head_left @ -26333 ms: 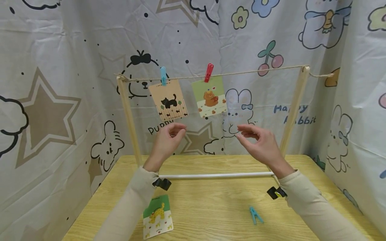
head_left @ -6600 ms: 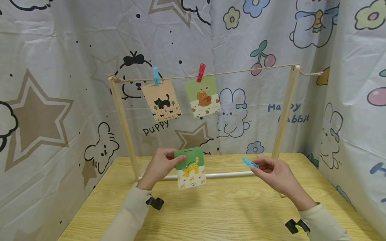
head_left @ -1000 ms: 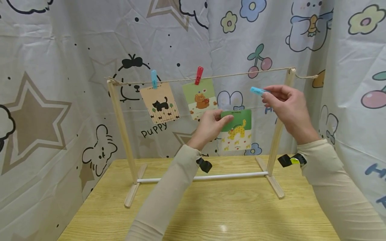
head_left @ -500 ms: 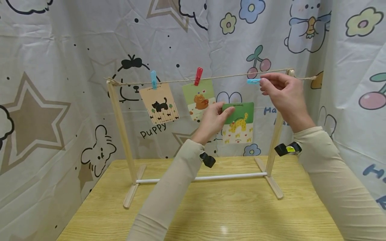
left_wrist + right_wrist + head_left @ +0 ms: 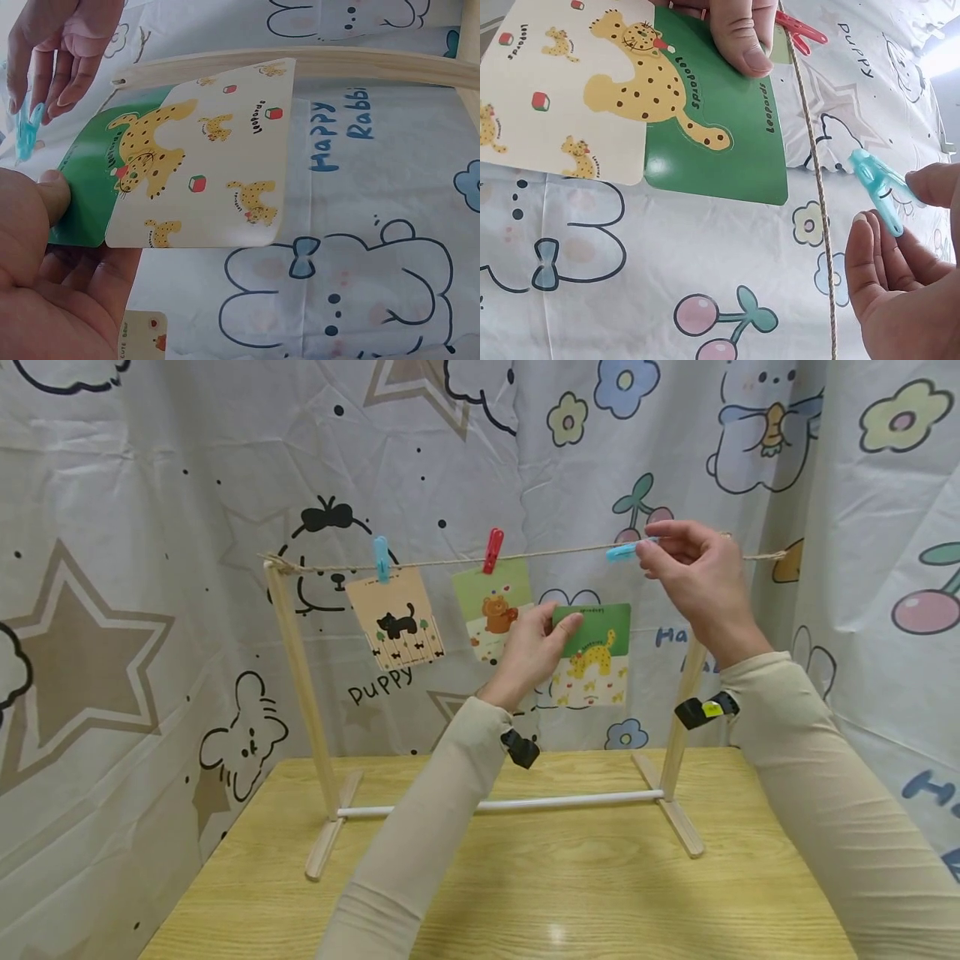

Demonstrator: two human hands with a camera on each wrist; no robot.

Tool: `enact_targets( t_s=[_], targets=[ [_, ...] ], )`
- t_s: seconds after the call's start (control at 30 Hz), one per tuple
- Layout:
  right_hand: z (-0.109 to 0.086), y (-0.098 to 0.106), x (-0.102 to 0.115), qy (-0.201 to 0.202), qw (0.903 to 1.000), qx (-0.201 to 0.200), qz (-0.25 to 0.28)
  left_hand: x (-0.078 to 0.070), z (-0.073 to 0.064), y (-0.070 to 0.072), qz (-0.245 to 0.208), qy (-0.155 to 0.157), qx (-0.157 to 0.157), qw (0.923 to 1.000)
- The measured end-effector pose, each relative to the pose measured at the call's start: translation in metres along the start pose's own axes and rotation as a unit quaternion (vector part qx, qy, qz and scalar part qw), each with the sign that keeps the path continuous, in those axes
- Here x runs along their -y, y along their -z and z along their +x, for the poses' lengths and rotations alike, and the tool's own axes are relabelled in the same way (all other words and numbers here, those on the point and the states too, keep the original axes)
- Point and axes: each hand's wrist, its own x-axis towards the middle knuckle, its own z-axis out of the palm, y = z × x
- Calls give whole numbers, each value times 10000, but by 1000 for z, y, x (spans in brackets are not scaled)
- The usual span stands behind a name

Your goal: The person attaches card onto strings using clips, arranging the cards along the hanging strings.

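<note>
My left hand (image 5: 528, 647) pinches a green and white leopard card (image 5: 592, 664) by its upper left edge, thumb in front. The card is upright, a little below the twine (image 5: 566, 552). My right hand (image 5: 701, 581) holds a light blue clothespin (image 5: 621, 552) between thumb and fingers, level with the twine in the head view. In the right wrist view, a small gap shows between the clothespin (image 5: 877, 184) and the twine (image 5: 821, 195). To the left hang an orange cat card (image 5: 397, 618) under a blue clothespin (image 5: 382, 560) and a bear card (image 5: 487, 589) under a red clothespin (image 5: 492, 551).
The twine runs between two wooden posts (image 5: 300, 685), joined low down by a white rod (image 5: 570, 802). Wooden feet (image 5: 678, 827) stand on the wood-grain table (image 5: 525, 885). A printed curtain (image 5: 225, 460) hangs behind and at the sides.
Since 26 seconds ago, the leopard card and blue clothespin have left the table for my hands. Over the last second both hands rose toward the twine, and the right hand moved slightly left.
</note>
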Motion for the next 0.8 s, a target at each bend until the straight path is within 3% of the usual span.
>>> enact_targets(
  t_s=[0.17, 0.43, 0.8],
  targets=[
    [8, -1, 3, -82, 9996, -64, 268, -2, 4, 0, 103, -95, 6, 9999],
    [19, -4, 6, -30, 9999, -102, -51, -7, 11, -3, 177, -43, -69, 9998],
    [34, -8, 16, 62, 10000, 22, -74, -12, 18, -3, 164, -114, -206, 9996]
  ],
)
